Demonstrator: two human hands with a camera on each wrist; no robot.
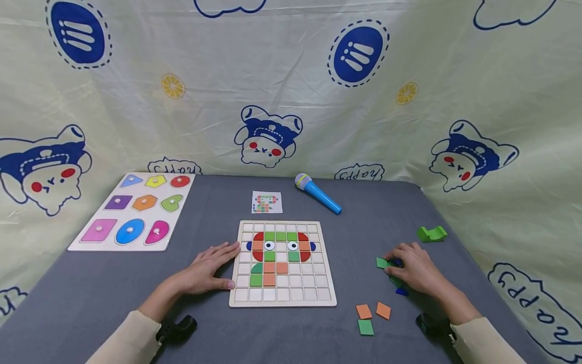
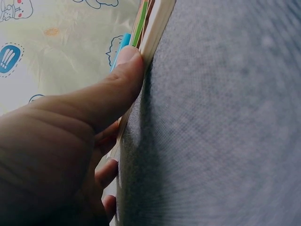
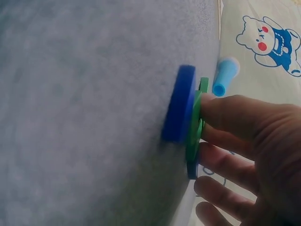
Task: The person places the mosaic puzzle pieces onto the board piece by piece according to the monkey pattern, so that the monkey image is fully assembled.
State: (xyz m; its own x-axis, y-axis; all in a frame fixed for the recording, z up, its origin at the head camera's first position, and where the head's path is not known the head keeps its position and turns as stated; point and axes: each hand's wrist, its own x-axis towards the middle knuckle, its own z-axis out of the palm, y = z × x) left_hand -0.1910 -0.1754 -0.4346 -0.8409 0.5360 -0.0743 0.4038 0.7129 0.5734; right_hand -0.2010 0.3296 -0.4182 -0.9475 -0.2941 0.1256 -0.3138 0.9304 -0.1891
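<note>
My left hand (image 1: 210,268) lies at the left edge of a white wooden grid board (image 1: 309,294), its fingers extended and its thumb touching the rim. In the left wrist view, the thumb (image 2: 120,77) presses against the board's side. Coloured tiles on the board form a figure with two eye pieces, in red, green, orange and blue. My right hand (image 1: 416,268) pinches a green square tile (image 1: 381,263) between thumb and fingertips, low over the table. Around it lie another green piece (image 3: 192,136) and blue pieces (image 3: 180,106), partly hidden by the hand in the head view.
Loose orange tiles (image 1: 364,311) and a green tile (image 1: 366,327) lie right of the board. A small picture card (image 1: 278,208) and a blue toy microphone (image 1: 322,196) lie behind it. At left is a shape puzzle (image 1: 109,244); at right, a green curved block (image 1: 432,234).
</note>
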